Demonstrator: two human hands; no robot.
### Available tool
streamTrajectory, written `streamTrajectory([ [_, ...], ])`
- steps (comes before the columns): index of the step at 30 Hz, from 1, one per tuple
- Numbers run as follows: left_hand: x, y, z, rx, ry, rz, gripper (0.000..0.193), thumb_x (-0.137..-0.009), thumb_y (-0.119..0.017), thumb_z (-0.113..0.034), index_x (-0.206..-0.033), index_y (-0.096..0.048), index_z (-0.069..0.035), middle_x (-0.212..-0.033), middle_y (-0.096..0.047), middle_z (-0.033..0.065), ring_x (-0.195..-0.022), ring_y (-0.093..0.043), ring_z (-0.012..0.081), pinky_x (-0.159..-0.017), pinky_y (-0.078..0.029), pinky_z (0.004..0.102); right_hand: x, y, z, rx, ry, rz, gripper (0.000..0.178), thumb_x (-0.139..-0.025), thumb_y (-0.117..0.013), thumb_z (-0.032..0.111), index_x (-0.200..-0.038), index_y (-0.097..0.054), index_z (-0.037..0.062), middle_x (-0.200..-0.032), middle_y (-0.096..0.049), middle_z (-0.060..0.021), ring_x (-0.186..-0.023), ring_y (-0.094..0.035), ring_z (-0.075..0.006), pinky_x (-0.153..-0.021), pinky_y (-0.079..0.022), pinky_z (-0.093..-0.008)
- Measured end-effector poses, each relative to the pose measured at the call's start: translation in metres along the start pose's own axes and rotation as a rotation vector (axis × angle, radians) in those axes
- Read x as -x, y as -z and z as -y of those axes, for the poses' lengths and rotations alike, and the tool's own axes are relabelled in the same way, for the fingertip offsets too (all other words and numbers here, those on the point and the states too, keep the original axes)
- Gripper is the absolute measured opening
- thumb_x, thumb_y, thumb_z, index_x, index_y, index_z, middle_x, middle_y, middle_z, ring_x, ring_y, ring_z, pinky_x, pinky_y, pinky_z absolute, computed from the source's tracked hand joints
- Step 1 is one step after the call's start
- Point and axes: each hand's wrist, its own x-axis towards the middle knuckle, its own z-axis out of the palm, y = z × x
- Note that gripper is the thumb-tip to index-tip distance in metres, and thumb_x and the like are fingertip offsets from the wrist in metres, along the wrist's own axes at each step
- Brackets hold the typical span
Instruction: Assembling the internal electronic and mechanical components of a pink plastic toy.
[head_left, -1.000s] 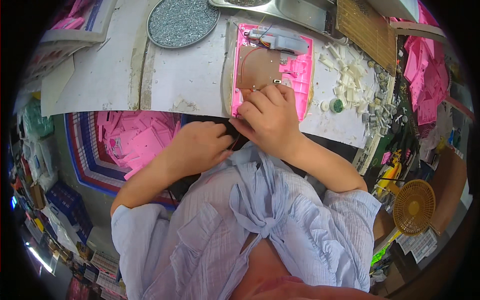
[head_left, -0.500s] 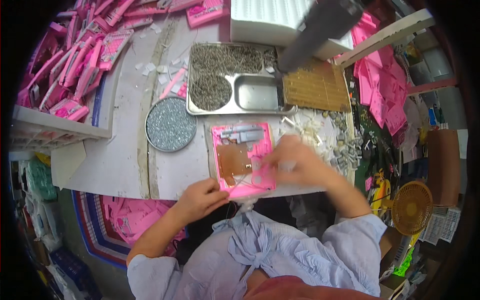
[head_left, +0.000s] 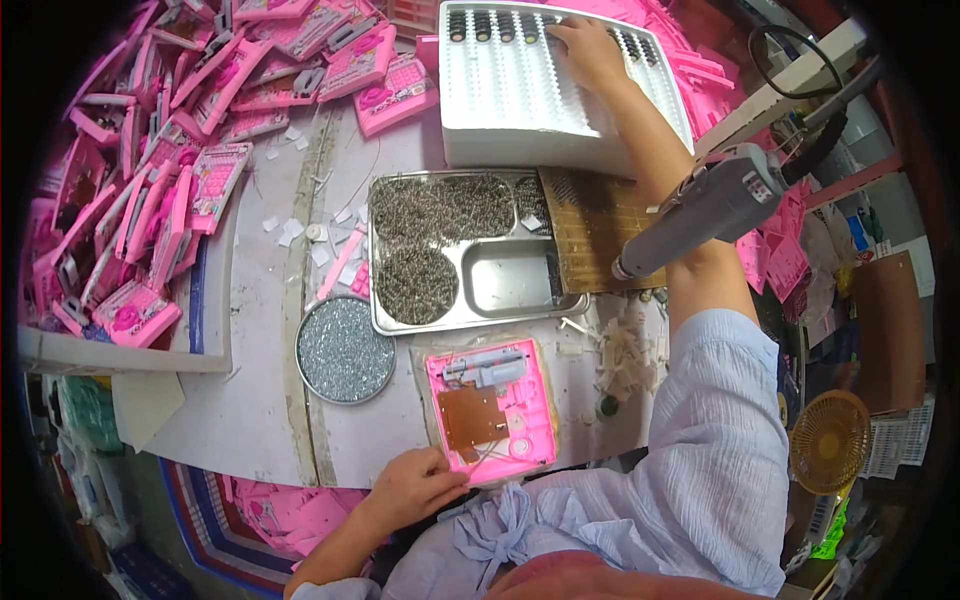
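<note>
On the near table lies an open pink plastic casing (head_left: 537,420) with a brown circuit board (head_left: 470,417), a grey part (head_left: 490,367) and thin wires in it. At its near left corner my left hand (head_left: 415,490) is closed, thumb and finger pinching the corner by the wire ends. Far ahead, my right hand (head_left: 592,55) reaches over a white foam tray (head_left: 520,100) holding rows of small dark round-ended parts (head_left: 507,25). Its fingers are bent down at the tray's far rows; whatever they grip is too small to make out.
A grey electric screwdriver (head_left: 705,210) hangs over my right forearm. Screws fill parts of a metal tray (head_left: 480,325), beside a round dish (head_left: 347,348) of small silvery pieces. Pink casings (head_left: 180,200) pile up at left; white pieces (head_left: 630,350) lie at right.
My right hand has left the casing and gone far forward to the foam tray. The left hand stays at the casing's corner. The view has tilted up and the screwdriver has swung.
</note>
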Motion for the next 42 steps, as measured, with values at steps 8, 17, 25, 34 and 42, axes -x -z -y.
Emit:
streamTrajectory([
  [8, -0.004, -0.001, 0.002, 0.001, -0.001, -0.002, 0.023, -0.073, -0.088, -0.018, -0.092, -0.076, -0.013, -0.075, -0.055, 0.0033, -0.064, -0.056, 0.0209, -0.056, -0.046, 0.0341, -0.015, -0.001, -0.018, -0.138, -0.092, 0.121, 0.022, -0.086, -0.066, 0.016, -0.107, -0.074, 0.0141, -0.108, -0.068, -0.0114, -0.105, -0.064, -0.0347, -0.093, -0.052, -0.0435],
  [17, 0.0, -0.001, -0.003, 0.028, 0.084, -0.023, 0.024, -0.072, -0.088, -0.015, -0.093, -0.077, -0.012, -0.076, -0.055, 0.004, -0.065, -0.056, 0.0208, -0.057, -0.047, 0.0335, -0.008, 0.017, 0.002, -0.649, -0.578, -0.186, 0.02, -0.089, -0.066, 0.023, -0.088, -0.071, 0.0044, -0.081, -0.069, -0.0071, -0.075, -0.066, -0.0209, -0.069, -0.055, -0.0336],
  [25, -0.002, -0.006, -0.01, 0.008, 0.106, -0.042, 0.021, -0.075, -0.087, -0.016, -0.091, -0.075, -0.009, -0.077, -0.056, 0.0064, -0.066, -0.058, 0.0231, -0.057, -0.048, 0.0349, -0.024, -0.013, -0.022, -0.257, -0.37, -0.021, 0.023, -0.091, -0.065, 0.02, -0.109, -0.073, 0.0094, -0.105, -0.07, -0.0188, -0.107, -0.065, -0.0394, -0.09, -0.053, -0.0472],
  [34, 0.007, -0.013, -0.003, -0.034, 0.11, -0.081, 0.023, -0.073, -0.087, -0.013, -0.092, -0.073, -0.01, -0.079, -0.055, 0.0067, -0.069, -0.058, 0.0242, -0.06, -0.048, 0.0355, 0.148, 0.2, 0.085, -1.527, -0.637, -0.054, 0.016, -0.089, -0.069, 0.013, -0.102, -0.074, 0.0039, -0.098, -0.071, -0.0094, -0.093, -0.068, -0.0234, -0.083, -0.053, -0.0412],
  [42, 0.0, -0.008, -0.007, 0.001, 0.086, -0.062, 0.024, -0.073, -0.086, -0.01, -0.094, -0.074, -0.007, -0.081, -0.055, 0.0072, -0.07, -0.059, 0.0228, -0.061, -0.049, 0.0346, 0.334, 0.233, 0.232, -1.17, -0.154, 0.659, 0.024, -0.075, -0.083, 0.009, -0.097, -0.074, 0.0092, -0.093, -0.069, -0.004, -0.092, -0.058, -0.0228, -0.081, -0.051, -0.0337],
])
